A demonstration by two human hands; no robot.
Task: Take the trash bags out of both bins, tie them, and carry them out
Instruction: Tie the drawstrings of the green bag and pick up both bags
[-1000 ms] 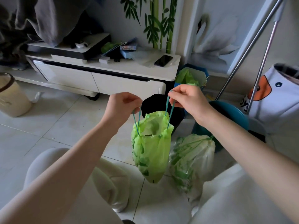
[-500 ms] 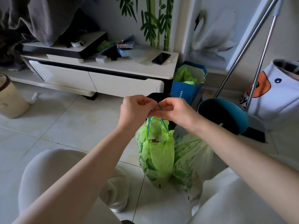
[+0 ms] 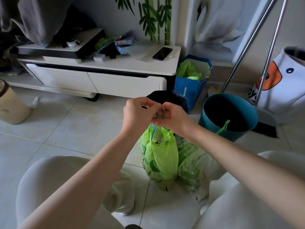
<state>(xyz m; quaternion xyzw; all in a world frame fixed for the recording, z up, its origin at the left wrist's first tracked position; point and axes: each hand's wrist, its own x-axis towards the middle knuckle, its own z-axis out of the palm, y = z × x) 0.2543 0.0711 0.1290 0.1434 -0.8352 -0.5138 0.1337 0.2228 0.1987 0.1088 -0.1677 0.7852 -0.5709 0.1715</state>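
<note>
Above the floor tiles, left hand and right hand meet, each pinching the blue drawstring; the green trash bag hangs directly below them.

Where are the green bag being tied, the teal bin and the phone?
green bag (image 3: pixel 160 156), head view, on its bulging front.
teal bin (image 3: pixel 231 96), head view, on the far rim.
phone (image 3: pixel 162 53), head view, on the middle of its dark screen.

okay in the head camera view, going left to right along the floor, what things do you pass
Beige bin → bright green trash bag hanging from both hands → paler green bag beside it → teal bin → white duck-print bag.
</note>
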